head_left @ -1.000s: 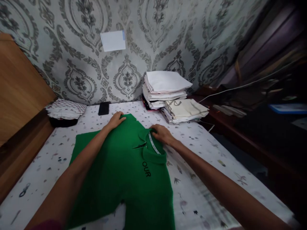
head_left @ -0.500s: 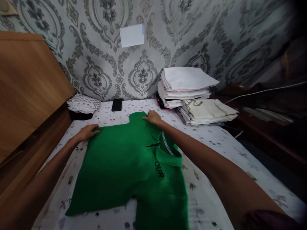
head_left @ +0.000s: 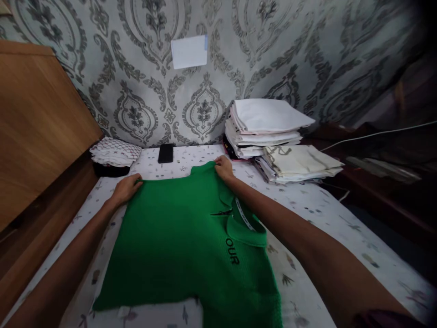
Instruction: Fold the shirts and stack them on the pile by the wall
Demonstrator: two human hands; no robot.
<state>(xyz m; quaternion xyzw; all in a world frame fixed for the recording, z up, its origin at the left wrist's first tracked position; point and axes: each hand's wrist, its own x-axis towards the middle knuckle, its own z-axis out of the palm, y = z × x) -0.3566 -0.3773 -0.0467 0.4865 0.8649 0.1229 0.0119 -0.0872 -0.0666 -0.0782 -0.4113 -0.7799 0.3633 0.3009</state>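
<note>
A green polo shirt (head_left: 177, 241) with black letters and a white-taped collar lies spread on the patterned sheet (head_left: 307, 214). My left hand (head_left: 125, 188) grips the shirt's far left corner, fingers curled over the edge. My right hand (head_left: 224, 167) pinches the far edge of the shirt at the sleeve, near the wall. Both arms reach across the shirt.
A black phone (head_left: 165, 153) lies by the wall. A folded patterned cloth (head_left: 114, 152) sits on a dark item at the left. Stacks of folded white and cream fabric (head_left: 266, 125) stand at the right. A wooden board (head_left: 37, 123) runs along the left; a cable (head_left: 375, 133) crosses the dark right side.
My left hand went from the sleeve top to the shirt's far left corner. My right hand left the collar and took the far sleeve edge. Both now grip the cloth.
</note>
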